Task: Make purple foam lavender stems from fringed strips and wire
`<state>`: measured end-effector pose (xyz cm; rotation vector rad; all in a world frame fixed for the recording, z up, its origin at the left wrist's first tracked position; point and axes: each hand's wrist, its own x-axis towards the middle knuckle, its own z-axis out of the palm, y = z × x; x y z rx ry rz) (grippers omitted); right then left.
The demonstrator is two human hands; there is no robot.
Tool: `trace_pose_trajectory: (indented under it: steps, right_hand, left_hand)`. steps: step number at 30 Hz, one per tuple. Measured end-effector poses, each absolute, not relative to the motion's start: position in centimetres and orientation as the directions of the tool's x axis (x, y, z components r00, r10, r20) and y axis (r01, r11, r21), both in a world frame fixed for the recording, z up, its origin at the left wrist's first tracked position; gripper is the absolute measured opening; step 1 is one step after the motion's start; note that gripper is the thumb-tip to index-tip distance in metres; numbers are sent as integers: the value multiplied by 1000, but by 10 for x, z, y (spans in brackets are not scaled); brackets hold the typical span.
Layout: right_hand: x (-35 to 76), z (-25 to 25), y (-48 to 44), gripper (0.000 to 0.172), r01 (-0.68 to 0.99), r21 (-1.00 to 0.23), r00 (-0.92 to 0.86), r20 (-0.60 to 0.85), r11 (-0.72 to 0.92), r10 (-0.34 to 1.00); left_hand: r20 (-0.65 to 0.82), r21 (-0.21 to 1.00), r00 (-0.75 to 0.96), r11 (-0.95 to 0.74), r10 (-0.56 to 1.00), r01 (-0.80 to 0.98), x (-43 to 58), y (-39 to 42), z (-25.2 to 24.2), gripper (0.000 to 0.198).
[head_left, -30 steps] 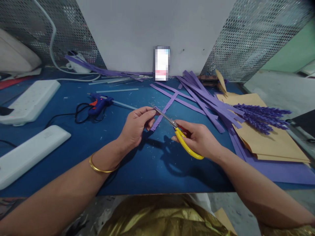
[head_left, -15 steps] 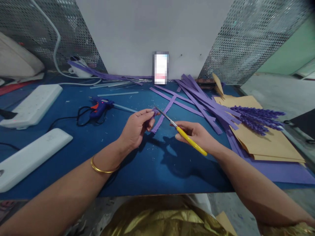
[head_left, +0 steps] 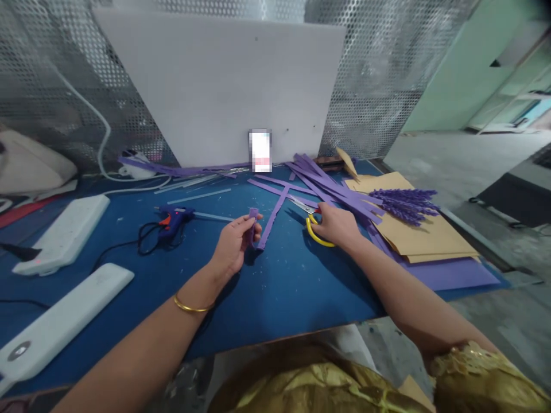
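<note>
My left hand (head_left: 230, 244) is closed, pinching a purple paper strip (head_left: 253, 214) between thumb and fingers. The strip's upper end stands above the thumb. Beside these fingers a long purple strip with a ragged edge (head_left: 274, 215) slants away over the table; whether it joins the pinched piece I cannot tell. To the right, my right hand (head_left: 338, 225) is closed on the yellow-handled scissors (head_left: 319, 236) low at the table, fingers at the handles. The scissor blades (head_left: 301, 205) point left, towards the loose strips. Part of the handles is hidden by the fingers.
A blue glue gun (head_left: 174, 221) with a glue stick lies left. White power strips (head_left: 64, 229) fill the far left. Purple strips (head_left: 336, 186) lie at the back right, near purple flower sprigs (head_left: 404, 205) on brown paper (head_left: 434, 241). A phone (head_left: 260, 150) leans against the white board (head_left: 224, 86).
The scissors have gone from beside the left hand's strip rightwards and down to the table, my right hand still on them. The pinched strip now stands more upright. The camera view has shifted.
</note>
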<state>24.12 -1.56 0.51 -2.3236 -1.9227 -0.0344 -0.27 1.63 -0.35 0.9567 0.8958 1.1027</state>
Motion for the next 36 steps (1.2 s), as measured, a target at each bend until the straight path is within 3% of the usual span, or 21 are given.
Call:
trace_pose_trajectory:
  steps: [4, 10, 15, 20, 23, 25, 27, 30, 36]
  right_hand:
    - [250, -2, -12, 43, 982, -53, 188, 95, -184, 978]
    - [263, -4, -11, 50, 976, -86, 203, 54, -198, 978]
    - [276, 0, -14, 55, 984, -125, 127, 8, -125, 992]
    - [265, 11, -22, 51, 991, -117, 71, 64, -63, 995]
    - [230, 16, -27, 63, 984, -160, -56, 129, 76, 990]
    - [201, 14, -25, 73, 915, -264, -267, 171, 305, 949]
    - [177, 8, -19, 62, 860, -240, -404, 220, 450, 888]
    - [158, -4, 0, 24, 867, -118, -456, 203, 484, 867]
    - [162, -4, 30, 25, 936, 0, -344, 196, 351, 918]
  left_hand:
    - [-122, 935, 191, 178, 974, -308, 0, 17, -7, 35]
    - [-113, 934, 179, 166, 977, -317, -1, 18, -10, 37]
    - [-142, 921, 151, 186, 978, -343, -2, 22, -11, 25]
    - [-190, 874, 188, 253, 964, -414, 0, 12, 6, 9]
    - [-196, 831, 255, 298, 947, -470, 4, 1, 25, 6]
    - [-186, 802, 279, 310, 942, -511, 5, -2, 39, 5]
    - [-184, 763, 287, 320, 940, -561, 1, -1, 50, 8]
    - [-220, 656, 224, 314, 949, -686, -15, 9, 57, 12]
    - [-336, 682, -24, 226, 941, -695, -58, 28, 31, 12]
